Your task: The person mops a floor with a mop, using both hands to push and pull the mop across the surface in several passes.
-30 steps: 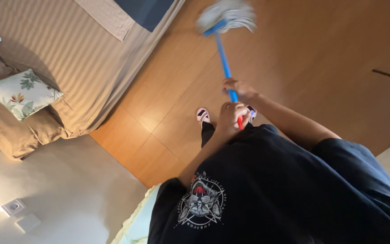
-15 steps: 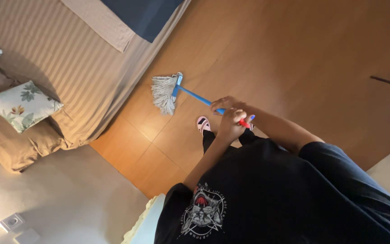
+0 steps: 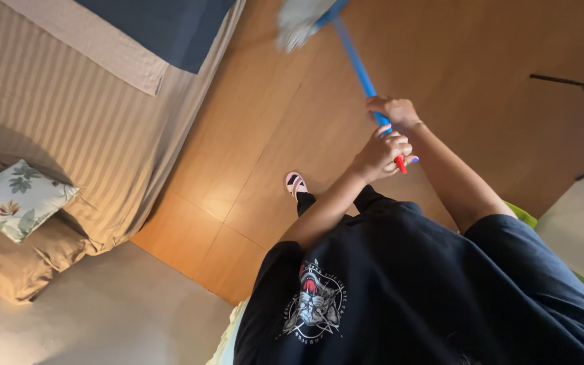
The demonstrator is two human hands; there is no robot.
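Bedding (image 3: 69, 115) in striped beige lies well to one side of both hands, carrying a floral pillow (image 3: 18, 199) and a dark blue blanket (image 3: 163, 27). Wooden floor (image 3: 481, 61) spans the area beneath the hands. The mop (image 3: 353, 54) has a blue handle running from the grip to a blurred pale head beyond the hands. The left hand (image 3: 381, 153) is closed around the red-tipped handle end; the right hand (image 3: 395, 111) is closed around the handle just beyond it. One sandalled foot (image 3: 295, 182) stands on the floor near the left hand.
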